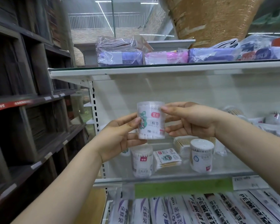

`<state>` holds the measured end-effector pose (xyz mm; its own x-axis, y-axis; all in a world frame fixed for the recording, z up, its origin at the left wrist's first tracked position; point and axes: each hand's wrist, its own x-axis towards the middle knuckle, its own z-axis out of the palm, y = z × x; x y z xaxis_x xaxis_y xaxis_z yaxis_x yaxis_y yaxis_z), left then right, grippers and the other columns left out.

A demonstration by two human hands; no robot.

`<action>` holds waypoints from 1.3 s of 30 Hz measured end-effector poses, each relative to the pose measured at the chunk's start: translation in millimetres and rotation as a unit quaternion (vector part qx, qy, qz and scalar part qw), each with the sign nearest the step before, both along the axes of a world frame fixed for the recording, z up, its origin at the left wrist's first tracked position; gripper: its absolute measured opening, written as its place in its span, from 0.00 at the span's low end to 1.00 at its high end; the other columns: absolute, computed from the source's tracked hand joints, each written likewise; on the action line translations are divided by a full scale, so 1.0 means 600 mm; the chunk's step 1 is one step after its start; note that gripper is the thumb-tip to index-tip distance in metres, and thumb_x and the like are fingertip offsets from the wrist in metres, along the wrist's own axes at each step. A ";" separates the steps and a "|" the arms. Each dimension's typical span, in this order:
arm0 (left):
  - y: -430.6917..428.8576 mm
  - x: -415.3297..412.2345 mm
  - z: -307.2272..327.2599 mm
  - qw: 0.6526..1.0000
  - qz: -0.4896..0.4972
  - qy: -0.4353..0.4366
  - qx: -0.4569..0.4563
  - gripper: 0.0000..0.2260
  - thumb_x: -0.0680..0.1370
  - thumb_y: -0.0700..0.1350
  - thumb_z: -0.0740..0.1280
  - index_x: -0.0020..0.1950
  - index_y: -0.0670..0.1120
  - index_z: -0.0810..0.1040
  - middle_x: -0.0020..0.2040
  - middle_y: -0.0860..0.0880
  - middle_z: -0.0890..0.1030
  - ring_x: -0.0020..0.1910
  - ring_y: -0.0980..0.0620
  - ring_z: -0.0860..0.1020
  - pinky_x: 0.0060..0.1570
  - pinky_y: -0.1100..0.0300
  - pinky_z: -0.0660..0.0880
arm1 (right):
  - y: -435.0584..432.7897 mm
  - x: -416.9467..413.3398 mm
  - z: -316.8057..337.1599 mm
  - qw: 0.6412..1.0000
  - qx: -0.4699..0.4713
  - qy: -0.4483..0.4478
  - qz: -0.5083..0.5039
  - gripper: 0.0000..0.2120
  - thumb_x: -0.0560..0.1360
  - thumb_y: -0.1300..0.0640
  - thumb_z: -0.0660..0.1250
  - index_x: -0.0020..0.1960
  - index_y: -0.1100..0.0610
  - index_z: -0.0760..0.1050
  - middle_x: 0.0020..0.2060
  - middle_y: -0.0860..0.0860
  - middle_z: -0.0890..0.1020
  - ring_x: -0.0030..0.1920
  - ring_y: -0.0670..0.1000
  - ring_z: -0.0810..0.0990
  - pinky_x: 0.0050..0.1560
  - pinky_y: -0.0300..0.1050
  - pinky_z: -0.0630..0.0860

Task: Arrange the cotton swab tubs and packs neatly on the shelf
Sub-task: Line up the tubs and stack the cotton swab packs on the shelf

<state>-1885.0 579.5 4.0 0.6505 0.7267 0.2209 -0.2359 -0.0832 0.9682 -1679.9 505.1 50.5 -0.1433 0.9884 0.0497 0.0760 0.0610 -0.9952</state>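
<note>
Store shelving, glass middle shelf (176, 172) | upright swab tub (151, 120) was pinched between left hand (118, 136) and right hand (191, 120) | other tubs (142, 160) and a flat pack (166, 157) stood below

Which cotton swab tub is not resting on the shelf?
The tub held between left hand and right hand, above the shelf; the other tubs rest on it.
</note>
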 end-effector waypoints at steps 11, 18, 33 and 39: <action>0.046 -0.030 0.067 0.936 0.203 0.206 0.202 0.14 0.78 0.50 0.64 0.64 0.56 0.76 0.64 0.53 0.77 0.63 0.53 0.75 0.64 0.51 0.72 | 0.075 -0.022 0.057 0.925 0.155 -0.311 -0.155 0.25 0.67 0.46 0.74 0.59 0.47 0.68 0.43 0.50 0.81 0.37 0.48 0.83 0.41 0.46 0.81; 0.075 -0.027 -0.011 0.748 0.235 0.472 0.403 0.16 0.81 0.45 0.58 0.69 0.52 0.71 0.73 0.50 0.68 0.74 0.52 0.62 0.71 0.56 0.60 | 0.150 -0.001 -0.029 0.913 0.064 -0.365 -0.169 0.27 0.67 0.45 0.74 0.60 0.49 0.66 0.45 0.51 0.80 0.43 0.50 0.82 0.42 0.45 0.79; 0.091 -0.028 -0.038 0.730 0.211 0.485 0.434 0.27 0.77 0.32 0.50 0.71 0.55 0.68 0.75 0.50 0.65 0.76 0.59 0.47 0.75 0.51 0.40 | 0.172 0.003 -0.075 0.929 -0.044 -0.350 -0.111 0.32 0.63 0.56 0.79 0.63 0.48 0.70 0.49 0.51 0.79 0.40 0.49 0.82 0.35 0.39 0.76; 0.104 -0.038 -0.036 0.741 0.189 0.483 0.427 0.21 0.80 0.37 0.52 0.68 0.56 0.71 0.71 0.52 0.70 0.76 0.59 0.53 0.75 0.48 0.42 | 0.183 -0.006 -0.100 0.951 -0.039 -0.284 -0.119 0.33 0.64 0.62 0.79 0.65 0.53 0.71 0.47 0.50 0.75 0.38 0.50 0.80 0.41 0.41 0.80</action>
